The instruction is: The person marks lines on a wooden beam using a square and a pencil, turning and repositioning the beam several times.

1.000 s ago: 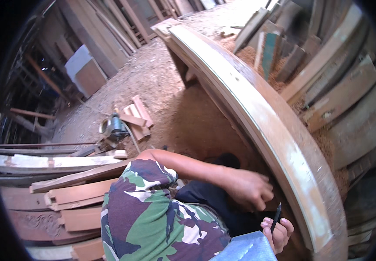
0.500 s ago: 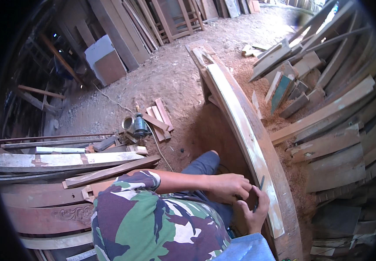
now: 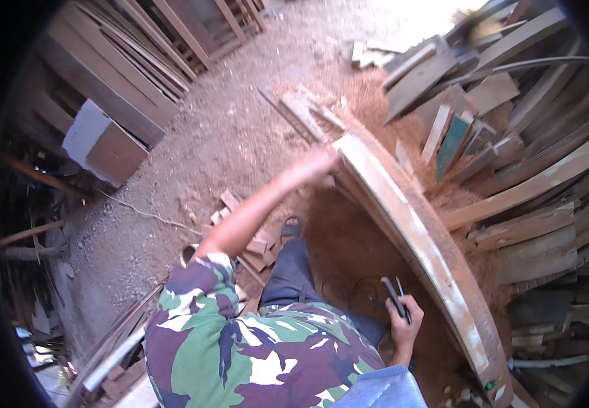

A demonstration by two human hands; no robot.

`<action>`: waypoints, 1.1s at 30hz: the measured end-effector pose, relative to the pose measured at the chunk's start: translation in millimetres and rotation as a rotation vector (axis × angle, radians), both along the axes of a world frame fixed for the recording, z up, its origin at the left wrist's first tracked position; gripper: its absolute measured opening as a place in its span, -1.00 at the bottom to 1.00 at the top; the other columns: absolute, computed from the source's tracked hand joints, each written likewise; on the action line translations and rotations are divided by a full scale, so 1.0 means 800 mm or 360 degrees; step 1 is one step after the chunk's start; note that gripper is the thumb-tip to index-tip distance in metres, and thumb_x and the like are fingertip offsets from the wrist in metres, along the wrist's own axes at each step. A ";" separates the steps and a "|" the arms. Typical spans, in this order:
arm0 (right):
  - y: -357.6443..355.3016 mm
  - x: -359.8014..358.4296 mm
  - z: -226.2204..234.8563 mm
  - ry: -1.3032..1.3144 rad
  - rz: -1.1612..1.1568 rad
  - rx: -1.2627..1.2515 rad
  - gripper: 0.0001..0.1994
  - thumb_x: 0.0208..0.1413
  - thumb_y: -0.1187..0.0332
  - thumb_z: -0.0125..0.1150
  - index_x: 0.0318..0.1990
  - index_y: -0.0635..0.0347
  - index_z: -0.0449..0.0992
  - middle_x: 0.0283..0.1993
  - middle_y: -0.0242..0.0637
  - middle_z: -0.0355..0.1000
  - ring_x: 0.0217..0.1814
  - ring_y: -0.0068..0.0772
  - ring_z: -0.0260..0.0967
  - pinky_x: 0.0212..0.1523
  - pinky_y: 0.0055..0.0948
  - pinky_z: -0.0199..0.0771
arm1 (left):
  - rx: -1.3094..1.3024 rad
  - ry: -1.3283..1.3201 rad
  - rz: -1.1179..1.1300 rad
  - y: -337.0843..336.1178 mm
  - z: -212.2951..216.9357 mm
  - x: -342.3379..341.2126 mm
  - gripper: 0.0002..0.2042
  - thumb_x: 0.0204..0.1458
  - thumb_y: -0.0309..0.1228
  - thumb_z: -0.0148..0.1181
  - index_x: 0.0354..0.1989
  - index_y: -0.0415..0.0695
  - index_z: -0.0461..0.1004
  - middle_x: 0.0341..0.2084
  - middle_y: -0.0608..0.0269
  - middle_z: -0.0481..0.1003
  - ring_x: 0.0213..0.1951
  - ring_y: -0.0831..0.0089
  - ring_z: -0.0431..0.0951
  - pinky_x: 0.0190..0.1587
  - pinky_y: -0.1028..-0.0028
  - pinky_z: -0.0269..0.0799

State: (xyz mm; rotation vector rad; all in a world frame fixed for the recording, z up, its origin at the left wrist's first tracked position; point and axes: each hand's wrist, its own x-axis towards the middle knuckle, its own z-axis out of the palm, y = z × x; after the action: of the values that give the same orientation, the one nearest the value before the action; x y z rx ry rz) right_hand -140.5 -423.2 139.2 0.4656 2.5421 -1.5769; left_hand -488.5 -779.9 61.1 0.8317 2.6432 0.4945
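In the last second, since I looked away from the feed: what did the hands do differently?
The left hand left its spot beside the right hand and reached out to the far end of the long curved plank, now touching it. The right hand stayed low by the plank's near part, still holding the dark pencil-like tool.

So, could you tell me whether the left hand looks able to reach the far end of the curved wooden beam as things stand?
Probably yes: the left hand, though blurred, is already at the far end of the curved wooden beam, arm outstretched, with nothing between them. The right hand holds a dark pencil-like tool.
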 end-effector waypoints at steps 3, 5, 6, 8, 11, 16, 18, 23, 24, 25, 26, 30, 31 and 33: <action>-0.081 -0.040 0.003 0.0077 0.0112 0.0152 -0.87 0.03 0.49 0.58 -0.30 0.23 0.70 -0.43 -0.24 0.54 -0.32 -0.20 0.53 -0.04 -0.23 0.54 | 0.0062 0.0297 0.0004 -0.034 -0.082 -0.098 0.15 -0.17 -0.14 0.71 0.65 0.03 0.12 0.59 0.06 0.18 0.70 -0.04 -0.06 0.66 -0.10 0.00; -0.117 -0.070 0.011 0.0332 0.0468 0.0287 -0.82 0.00 0.45 0.63 -0.29 0.24 0.70 -0.43 -0.25 0.55 -0.31 -0.17 0.53 0.05 -0.21 0.57 | 0.0081 0.0319 -0.0246 -0.037 -0.120 -0.135 0.21 -0.22 -0.10 0.71 0.69 0.13 0.09 0.67 0.15 0.11 0.71 -0.02 -0.11 0.70 -0.15 -0.16; -0.135 -0.076 0.016 0.0213 0.0435 0.0308 -0.78 -0.06 0.43 0.66 -0.26 0.21 0.73 -0.39 -0.15 0.58 -0.21 0.09 0.56 0.29 -0.03 0.52 | 0.0038 0.0238 -0.0325 -0.033 -0.128 -0.145 0.21 -0.22 -0.09 0.71 0.69 0.17 0.10 0.68 0.22 0.10 0.72 -0.01 -0.13 0.71 -0.13 -0.17; -0.160 -0.089 0.010 0.0185 0.0437 0.0331 -0.79 -0.05 0.43 0.65 -0.26 0.20 0.73 -0.38 -0.16 0.58 -0.22 0.04 0.56 0.25 -0.03 0.53 | 0.0037 0.0072 -0.0401 -0.022 -0.133 -0.157 0.16 -0.18 -0.09 0.69 0.69 0.22 0.14 0.67 0.33 0.18 0.73 0.02 -0.15 0.72 -0.12 -0.21; -0.189 -0.119 -0.007 0.0180 0.0445 0.0318 -0.79 -0.06 0.44 0.65 -0.26 0.19 0.73 -0.37 -0.17 0.59 -0.22 -0.02 0.58 0.24 -0.01 0.53 | 0.0197 0.0045 -0.0319 -0.030 -0.159 -0.165 0.10 -0.12 -0.12 0.66 0.68 0.23 0.16 0.62 0.28 0.28 0.73 0.04 -0.14 0.72 -0.13 -0.23; -0.211 -0.148 -0.087 0.0276 0.0467 0.0178 -0.78 -0.07 0.44 0.61 -0.23 0.16 0.73 -0.32 -0.23 0.64 -0.20 -0.08 0.61 0.19 -0.02 0.53 | 0.0411 -0.0083 -0.0310 -0.050 -0.162 -0.178 -0.05 -0.16 -0.17 0.71 0.54 0.31 0.42 0.58 0.06 0.32 0.72 0.03 -0.09 0.73 -0.13 -0.28; -0.214 -0.159 -0.126 0.0332 0.0520 0.0129 -0.77 -0.09 0.44 0.60 -0.23 0.16 0.73 -0.30 -0.23 0.65 -0.19 -0.08 0.62 0.19 -0.02 0.54 | 0.0413 -0.0042 -0.0289 -0.056 -0.150 -0.175 -0.09 -0.15 -0.14 0.71 0.51 0.26 0.47 0.56 -0.02 0.33 0.71 0.01 -0.06 0.72 -0.12 -0.27; -0.213 -0.179 -0.239 0.0462 0.0623 0.0138 -0.73 -0.16 0.42 0.56 -0.22 0.14 0.74 -0.33 -0.25 0.62 -0.23 -0.13 0.63 0.18 -0.01 0.58 | 0.0496 0.0180 -0.0540 -0.074 -0.164 -0.173 -0.09 -0.24 -0.04 0.75 0.44 0.17 0.56 0.55 0.09 0.38 0.67 0.16 0.13 0.72 -0.19 -0.28; -0.215 -0.188 -0.254 0.0486 0.0650 0.0156 -0.72 -0.18 0.41 0.58 -0.22 0.13 0.75 -0.33 -0.27 0.63 -0.24 -0.15 0.63 0.19 0.00 0.58 | 0.0492 0.0200 -0.0582 -0.076 -0.163 -0.175 -0.10 -0.25 0.02 0.75 0.40 0.16 0.58 0.55 0.08 0.35 0.66 0.14 0.14 0.71 -0.21 -0.24; -0.218 -0.197 -0.268 0.0510 0.0692 0.0177 -0.71 -0.19 0.41 0.59 -0.21 0.13 0.76 -0.33 -0.28 0.64 -0.26 -0.17 0.63 0.20 0.00 0.58 | 0.0491 0.0223 -0.0609 -0.079 -0.163 -0.175 -0.12 -0.26 0.08 0.75 0.37 0.15 0.61 0.56 0.06 0.33 0.65 0.12 0.15 0.70 -0.23 -0.20; -0.221 -0.202 -0.279 0.0547 0.0738 0.0203 -0.69 -0.21 0.40 0.61 -0.21 0.13 0.76 -0.34 -0.30 0.64 -0.28 -0.19 0.63 0.20 0.00 0.59 | 0.0532 0.0230 -0.0638 -0.081 -0.162 -0.173 -0.12 -0.27 0.09 0.76 0.35 0.15 0.63 0.54 0.07 0.35 0.63 0.12 0.17 0.70 -0.23 -0.20; -0.237 -0.216 -0.332 0.0938 0.0795 0.0214 -0.63 -0.24 0.39 0.62 -0.15 0.11 0.80 -0.36 -0.33 0.65 -0.32 -0.30 0.65 0.20 -0.08 0.64 | 0.0662 0.0461 -0.0789 -0.077 -0.172 -0.182 -0.07 -0.39 0.10 0.80 0.32 0.15 0.66 0.49 0.15 0.45 0.57 0.15 0.31 0.70 -0.28 -0.25; -0.241 -0.217 -0.344 0.1051 0.0790 0.0225 -0.64 -0.22 0.38 0.63 -0.15 0.12 0.80 -0.35 -0.33 0.65 -0.32 -0.31 0.64 0.20 -0.09 0.65 | 0.0690 0.0533 -0.0831 -0.077 -0.177 -0.180 -0.05 -0.43 0.10 0.81 0.32 0.14 0.66 0.47 0.18 0.48 0.56 0.15 0.35 0.70 -0.31 -0.28; -0.248 -0.220 -0.364 0.1281 0.0778 0.0250 -0.64 -0.18 0.36 0.63 -0.13 0.16 0.79 -0.33 -0.33 0.65 -0.31 -0.33 0.64 0.19 -0.12 0.68 | 0.0767 0.0638 -0.0847 -0.077 -0.181 -0.180 -0.17 -0.39 0.07 0.82 0.20 0.10 0.73 0.34 0.23 0.59 0.48 0.17 0.44 0.71 -0.27 -0.24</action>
State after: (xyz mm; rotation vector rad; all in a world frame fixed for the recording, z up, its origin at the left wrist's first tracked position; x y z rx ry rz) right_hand -316.2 -621.7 -151.9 -0.9071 2.9617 -1.5633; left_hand -632.4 -841.8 -84.0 1.8842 2.4911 0.9021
